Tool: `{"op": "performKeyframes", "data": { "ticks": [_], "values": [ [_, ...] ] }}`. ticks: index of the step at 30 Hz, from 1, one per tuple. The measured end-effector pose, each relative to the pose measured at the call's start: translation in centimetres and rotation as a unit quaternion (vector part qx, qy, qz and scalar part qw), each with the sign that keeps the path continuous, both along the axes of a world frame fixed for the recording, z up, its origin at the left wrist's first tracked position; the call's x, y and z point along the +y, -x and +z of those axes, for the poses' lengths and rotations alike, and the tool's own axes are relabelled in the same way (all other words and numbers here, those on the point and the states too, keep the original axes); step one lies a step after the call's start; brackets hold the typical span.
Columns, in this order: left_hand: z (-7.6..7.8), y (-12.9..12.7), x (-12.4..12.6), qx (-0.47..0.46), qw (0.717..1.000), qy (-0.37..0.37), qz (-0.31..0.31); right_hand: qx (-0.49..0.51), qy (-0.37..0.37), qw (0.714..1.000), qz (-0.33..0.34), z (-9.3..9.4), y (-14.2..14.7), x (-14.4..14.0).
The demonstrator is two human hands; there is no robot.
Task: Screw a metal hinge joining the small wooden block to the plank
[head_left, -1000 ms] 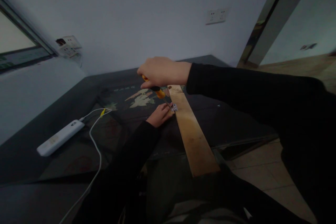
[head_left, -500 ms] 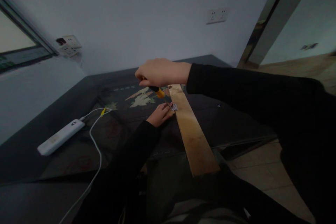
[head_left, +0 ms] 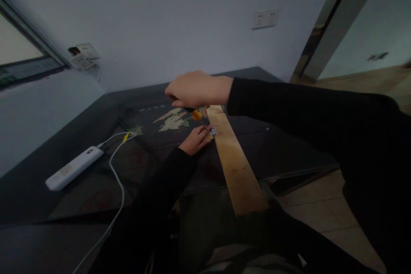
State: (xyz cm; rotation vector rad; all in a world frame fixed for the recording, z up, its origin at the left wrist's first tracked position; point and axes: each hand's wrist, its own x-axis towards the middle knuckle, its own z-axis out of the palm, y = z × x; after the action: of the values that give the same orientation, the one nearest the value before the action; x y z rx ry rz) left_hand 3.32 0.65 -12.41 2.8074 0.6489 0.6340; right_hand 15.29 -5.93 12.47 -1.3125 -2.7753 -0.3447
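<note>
R hand: raised, knuckles up, fingers curled shut in a grip, forearm in black sleeve reaching across from right. L hand: low, palm down, fingertips extended fwd, pressed flat.

Screwdriver: you see an orange and black handle.
Plank: yellowish-tan wood.
Hinge: silvery.
Table: dark, with a pale leaf pattern.
Power bank: white, white cable.
Your sleeves: black.
</note>
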Motion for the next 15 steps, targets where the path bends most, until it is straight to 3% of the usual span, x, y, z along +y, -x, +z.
{"op": "performKeyframes", "data": {
  "ticks": [2, 4, 11, 15],
  "values": [
    [0.0, 0.0, 0.0, 0.001, 1.000, 0.001, 0.004, 0.009, -0.056, 0.998, -0.030, -0.4, 0.2, -0.3],
    [0.0, 0.0, 0.0, 0.003, 1.000, 0.004, 0.007, 0.004, -0.063, 0.997, -0.035, -0.5, 0.3, -0.5],
    [-0.2, 0.0, 0.1, 0.007, 1.000, -0.006, 0.004, -0.105, 0.055, 0.993, 0.019, 1.3, 0.5, -0.4],
    [-0.4, 0.0, 0.2, 0.010, 1.000, -0.009, 0.007, -0.063, -0.027, 0.998, -0.008, 0.6, 0.3, -0.2]
  ]
}}
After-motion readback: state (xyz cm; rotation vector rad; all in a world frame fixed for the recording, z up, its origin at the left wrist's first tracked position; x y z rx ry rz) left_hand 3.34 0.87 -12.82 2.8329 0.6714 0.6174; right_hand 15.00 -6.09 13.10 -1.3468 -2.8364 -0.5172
